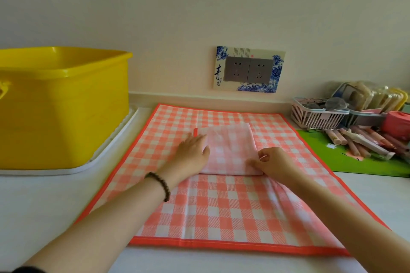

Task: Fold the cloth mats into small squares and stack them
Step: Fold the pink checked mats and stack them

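Folded mat (230,150) lay on spread mat (221,206), mid-surface (44,206). Left hand (193,150) flat, pressing its left edge; right hand (273,162) pinched the near-right corner. Best to square edges and press creases firmly

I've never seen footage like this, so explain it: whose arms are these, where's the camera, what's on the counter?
No machine here: a person wears a camera on the head, looking down at their own arms. The left hand presses flat on a folded checked mat; the right hand seems to pinch its near corner. That lies on a larger checked mat spread over the white counter. A yellow tub stands left on a white tray; a pink basket sits right.
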`<state>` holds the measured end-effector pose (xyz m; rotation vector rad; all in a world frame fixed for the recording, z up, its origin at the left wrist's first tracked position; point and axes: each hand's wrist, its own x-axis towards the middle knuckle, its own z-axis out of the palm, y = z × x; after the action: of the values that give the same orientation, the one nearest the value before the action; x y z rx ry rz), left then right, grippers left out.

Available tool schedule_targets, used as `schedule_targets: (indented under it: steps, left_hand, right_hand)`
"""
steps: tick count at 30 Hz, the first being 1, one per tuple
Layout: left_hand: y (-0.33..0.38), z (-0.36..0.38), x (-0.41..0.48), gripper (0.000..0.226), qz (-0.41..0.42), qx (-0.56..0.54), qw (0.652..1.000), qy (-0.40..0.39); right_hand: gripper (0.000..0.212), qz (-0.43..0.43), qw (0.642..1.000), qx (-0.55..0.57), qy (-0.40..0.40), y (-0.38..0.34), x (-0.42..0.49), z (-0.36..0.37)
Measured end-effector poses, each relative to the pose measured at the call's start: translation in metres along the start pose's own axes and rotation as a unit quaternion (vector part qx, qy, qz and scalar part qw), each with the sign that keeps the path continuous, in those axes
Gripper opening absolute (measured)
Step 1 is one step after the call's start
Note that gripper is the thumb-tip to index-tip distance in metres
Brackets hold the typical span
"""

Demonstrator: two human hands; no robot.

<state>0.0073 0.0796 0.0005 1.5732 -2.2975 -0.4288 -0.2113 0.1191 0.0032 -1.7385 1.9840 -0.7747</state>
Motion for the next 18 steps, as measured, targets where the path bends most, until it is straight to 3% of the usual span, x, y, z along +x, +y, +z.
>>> schedule_targets:
  steps: [3,7,12,18]
  left_hand:
    - [-0.008,0.014,0.003,0.052,-0.004,0.047,0.998,-0.043]
    - [-0.009,0.020,0.003,0.052,-0.005,0.081,0.996,-0.044]
    - [-0.007,0.020,0.006,0.052,-0.013,0.113,0.993,-0.037]
    - [-0.010,0.022,0.008,0.052,-0.006,0.125,0.992,-0.034]
  right_hand:
    - [0.045,0.018,1.000,0.019,0.012,-0.005,-0.005,0.004]
    - [0.051,-0.094,0.983,-0.132,0.086,-0.024,-0.006,0.027]
    - [0.049,-0.132,0.969,-0.210,0.008,-0.061,0.024,0.062]
    - [0.049,-0.133,0.966,-0.214,-0.061,-0.056,0.040,0.084]
